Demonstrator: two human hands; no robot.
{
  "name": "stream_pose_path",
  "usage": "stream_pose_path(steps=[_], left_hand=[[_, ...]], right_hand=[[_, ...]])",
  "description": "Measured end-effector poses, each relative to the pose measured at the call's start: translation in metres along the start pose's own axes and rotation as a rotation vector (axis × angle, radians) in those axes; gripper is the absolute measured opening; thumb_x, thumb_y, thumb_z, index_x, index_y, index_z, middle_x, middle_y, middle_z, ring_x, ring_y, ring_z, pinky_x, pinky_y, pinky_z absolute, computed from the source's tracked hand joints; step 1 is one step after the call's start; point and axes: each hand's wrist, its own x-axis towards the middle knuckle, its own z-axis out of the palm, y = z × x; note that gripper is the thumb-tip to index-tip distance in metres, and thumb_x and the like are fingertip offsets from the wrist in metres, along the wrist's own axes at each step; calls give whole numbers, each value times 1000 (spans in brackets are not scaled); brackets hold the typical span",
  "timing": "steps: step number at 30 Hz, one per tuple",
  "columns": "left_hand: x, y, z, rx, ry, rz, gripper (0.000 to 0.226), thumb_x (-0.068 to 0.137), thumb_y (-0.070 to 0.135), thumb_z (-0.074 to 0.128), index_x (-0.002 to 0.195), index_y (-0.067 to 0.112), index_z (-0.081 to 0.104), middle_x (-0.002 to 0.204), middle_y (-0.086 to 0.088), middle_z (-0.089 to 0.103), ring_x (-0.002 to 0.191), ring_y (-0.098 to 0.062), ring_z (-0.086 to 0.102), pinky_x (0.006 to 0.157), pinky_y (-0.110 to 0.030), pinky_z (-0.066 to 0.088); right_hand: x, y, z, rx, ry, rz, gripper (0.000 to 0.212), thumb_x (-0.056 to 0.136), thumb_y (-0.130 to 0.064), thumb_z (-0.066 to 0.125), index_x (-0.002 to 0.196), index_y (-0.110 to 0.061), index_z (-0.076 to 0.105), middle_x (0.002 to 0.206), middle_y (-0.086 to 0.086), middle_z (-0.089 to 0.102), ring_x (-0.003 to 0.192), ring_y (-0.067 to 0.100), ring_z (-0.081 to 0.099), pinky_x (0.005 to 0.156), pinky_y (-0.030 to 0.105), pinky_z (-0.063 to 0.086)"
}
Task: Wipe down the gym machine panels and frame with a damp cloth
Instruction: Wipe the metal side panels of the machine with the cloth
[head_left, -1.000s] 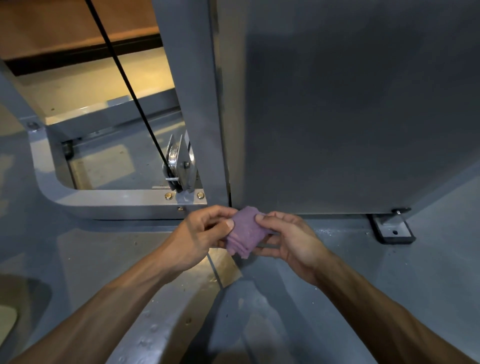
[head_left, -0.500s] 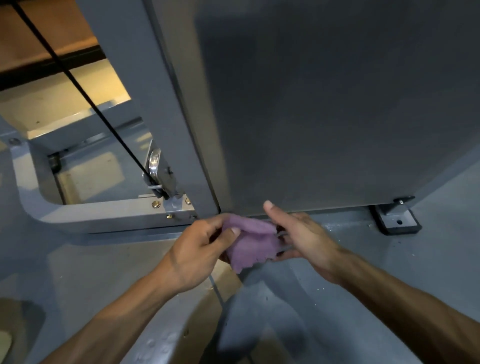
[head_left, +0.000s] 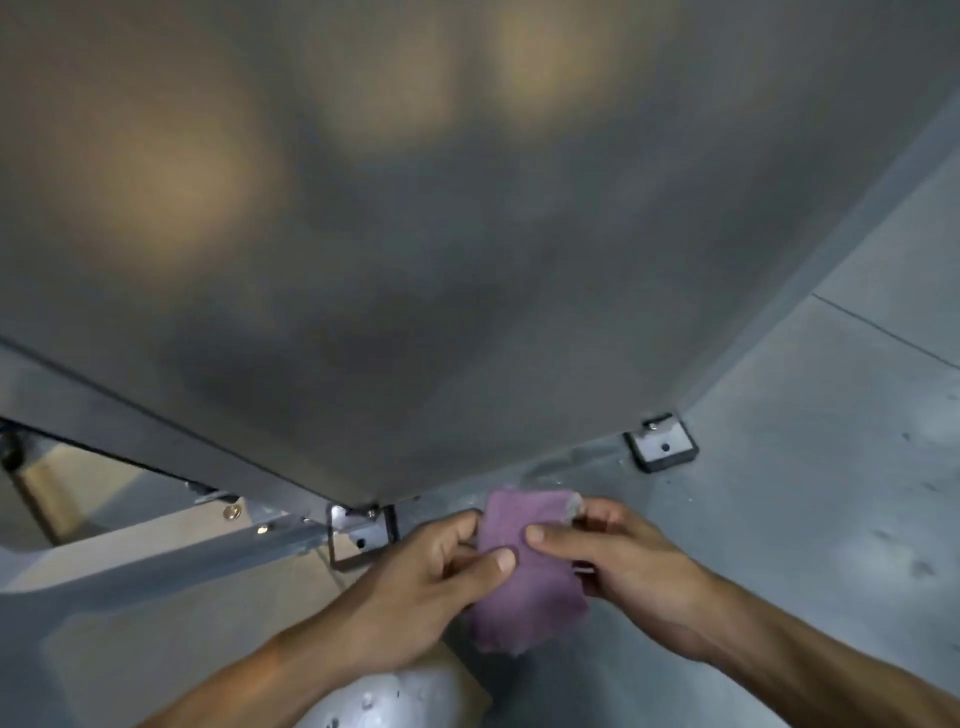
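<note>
We hold a purple cloth in both hands, near the bottom middle of the view. Our left hand pinches the left side of the cloth, with the thumb on top and the fingers curled round its edge. Our right hand pinches the right side, with the thumb lying across the front of the cloth and the other fingers curled behind it. The cloth is folded up small and hangs down a little between our hands.

Just past the cloth, a big gray panel of the gym machine fills most of the view. It looks blurry, with soft yellow light spots on it. The cloth is close to the panel's bottom edge, but we cannot tell if they touch.

To the left, a gray frame bar runs along the floor, with small gold bolts on it. A metal foot bracket sits at the end of the bar, just left of our left hand. Another foot bracket sits farther off to the right. The gray floor spreads out on the right.
</note>
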Motion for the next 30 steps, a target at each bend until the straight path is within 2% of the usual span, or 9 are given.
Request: stream_pose_path(steps=[3, 7, 9, 13, 17, 21, 23, 27, 30], left_hand=[[-9, 33, 27, 2, 8, -45, 28, 102, 21, 63, 125, 6, 67, 113, -7, 78, 99, -11, 68, 85, -26, 54], [-31, 80, 54, -47, 28, -62, 27, 96, 19, 70, 118, 3, 71, 103, -9, 77, 90, -15, 68, 80, -32, 56], [-46, 108, 66, -100, 22, -54, 20, 98, 7, 68, 118, 3, 70, 102, -1, 78, 91, -11, 71, 80, -25, 55], [-77, 171, 87, -144, 86, -11, 36, 92, 13, 69, 127, 6, 68, 120, -8, 76, 113, -21, 71, 94, -30, 55], [-109, 243, 104, -143, 199, -17, 26, 90, 17, 70, 115, 12, 74, 108, -7, 78, 101, -16, 71, 87, -31, 55], [-132, 301, 112, -111, 242, 4, 30, 91, 25, 69, 116, 7, 72, 111, -13, 77, 101, -22, 71, 92, -43, 56], [-146, 328, 122, -101, 260, -1, 31, 92, 26, 69, 116, 7, 72, 112, -13, 77, 102, -22, 71, 93, -45, 55], [-172, 377, 139, -81, 335, -6, 31, 92, 28, 69, 115, 8, 72, 110, -10, 77, 101, -23, 73, 91, -48, 57], [-200, 424, 155, -62, 403, 19, 29, 93, 30, 69, 114, 11, 74, 107, -7, 78, 99, -23, 74, 85, -40, 59]], right_hand=[[-47, -20, 4, 103, 115, 14, 20, 92, -18, 70, 105, -5, 78, 99, 15, 77, 84, 21, 73, 67, 25, 54], [-99, -54, 16, 183, 175, 12, 43, 89, -37, 74, 113, -2, 74, 110, 27, 73, 104, 48, 69, 89, 52, 56], [-123, -73, 23, 266, 166, 27, 54, 82, -41, 78, 117, -1, 72, 116, 30, 70, 104, 43, 68, 88, 50, 55], [-171, -123, 46, 451, 83, 4, 58, 79, -30, 79, 126, 2, 67, 125, 35, 64, 106, 39, 64, 89, 46, 54], [-220, -183, 74, 472, 91, -28, 54, 75, -21, 82, 123, -1, 67, 125, 39, 60, 105, 43, 63, 96, 65, 46], [-256, -232, 90, 385, 149, -55, 38, 81, -6, 78, 119, -2, 71, 117, 30, 70, 99, 40, 69, 91, 55, 53], [-275, -255, 96, 329, 161, -67, 38, 81, -10, 75, 119, -6, 72, 115, 26, 72, 97, 38, 70, 81, 47, 55], [-311, -299, 105, 174, 166, -91, 35, 85, -17, 77, 119, -15, 71, 113, 16, 75, 103, 39, 72, 76, 41, 55], [-342, -338, 114, 106, 136, -103, 36, 86, -14, 69, 122, -16, 68, 111, 11, 76, 103, 33, 74, 77, 38, 61]])
